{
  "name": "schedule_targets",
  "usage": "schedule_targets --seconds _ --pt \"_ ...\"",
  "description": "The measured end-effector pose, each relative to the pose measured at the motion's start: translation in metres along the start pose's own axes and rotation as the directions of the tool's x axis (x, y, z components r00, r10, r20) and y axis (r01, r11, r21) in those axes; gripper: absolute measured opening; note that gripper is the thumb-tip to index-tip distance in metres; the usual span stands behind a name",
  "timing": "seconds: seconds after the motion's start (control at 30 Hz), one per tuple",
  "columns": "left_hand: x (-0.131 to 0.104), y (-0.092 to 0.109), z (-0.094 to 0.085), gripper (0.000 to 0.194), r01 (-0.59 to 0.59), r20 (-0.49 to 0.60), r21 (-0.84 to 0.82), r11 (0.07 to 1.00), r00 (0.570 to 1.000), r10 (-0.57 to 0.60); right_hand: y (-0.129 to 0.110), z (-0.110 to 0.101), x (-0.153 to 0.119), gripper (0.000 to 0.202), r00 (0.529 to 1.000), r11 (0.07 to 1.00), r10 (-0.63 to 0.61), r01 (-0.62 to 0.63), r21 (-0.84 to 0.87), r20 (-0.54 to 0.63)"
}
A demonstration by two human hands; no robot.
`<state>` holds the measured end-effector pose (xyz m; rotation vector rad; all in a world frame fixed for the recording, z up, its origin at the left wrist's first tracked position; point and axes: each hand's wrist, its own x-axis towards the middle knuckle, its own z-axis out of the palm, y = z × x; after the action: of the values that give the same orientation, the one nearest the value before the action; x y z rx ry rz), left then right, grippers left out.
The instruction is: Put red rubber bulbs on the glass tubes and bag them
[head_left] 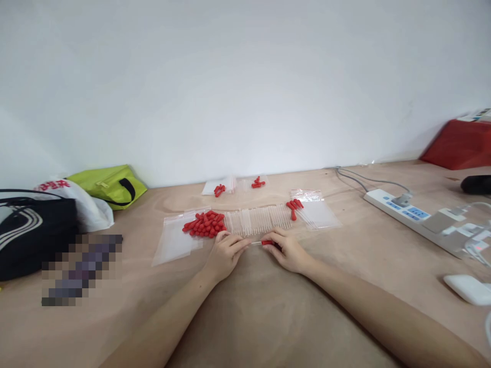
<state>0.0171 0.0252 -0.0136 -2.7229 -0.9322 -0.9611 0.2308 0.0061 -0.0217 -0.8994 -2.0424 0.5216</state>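
At the frame's lower centre, the thin clear tube (pixel 256 243) is pinched by the left hand (pixel 229 249); the red dropper bulb (pixel 266 243) is gripped by the right hand (pixel 288 250); probably both should be held in line and pressed together gently.

We can read no word, number or brand with certainty here. On the white plastic bag (pixel 95 214) at the left, we see bold red characters (pixel 53 185), slanted and creased, too blurred for us to make out. On the black bag (pixel 46 243) in front of it, we see pale curved stripes running side by side. On the power strip (pixel 407 210) at the right, we notice blue panels (pixel 419 211) around the sockets, their markings too small to read. Across the pixelated patch (pixel 82 268) at the left, we can decipher nothing.
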Motion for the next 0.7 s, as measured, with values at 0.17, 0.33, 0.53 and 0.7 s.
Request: schedule_targets --seconds 0.17,0.33,0.53,0.7 --pt "0.0009 0.0006 -0.0017 0.02 -0.046 0.026 -0.024 0.999 0.999 0.046 0.0007 -0.0008 0.0005 0.013 0.999 1.0 -0.019 0.019 0.005 0.034" --pt "0.001 0.0011 -0.0009 0.022 -0.078 0.028 -0.067 0.995 0.996 0.08 0.0047 0.0008 -0.0003 0.016 0.998 0.999 -0.049 0.048 0.01 0.026" --pt "-0.001 0.0016 0.0012 0.022 -0.077 0.04 -0.122 0.99 0.996 0.082 0.0052 -0.0002 -0.0017 0.019 0.989 0.989 -0.145 0.145 0.001 0.013" --pt "-0.0019 0.0049 0.0011 0.019 -0.049 0.047 -0.143 0.989 0.997 0.056 0.0051 -0.0008 -0.0029 0.02 0.979 0.979 -0.2 0.201 -0.041 0.024"
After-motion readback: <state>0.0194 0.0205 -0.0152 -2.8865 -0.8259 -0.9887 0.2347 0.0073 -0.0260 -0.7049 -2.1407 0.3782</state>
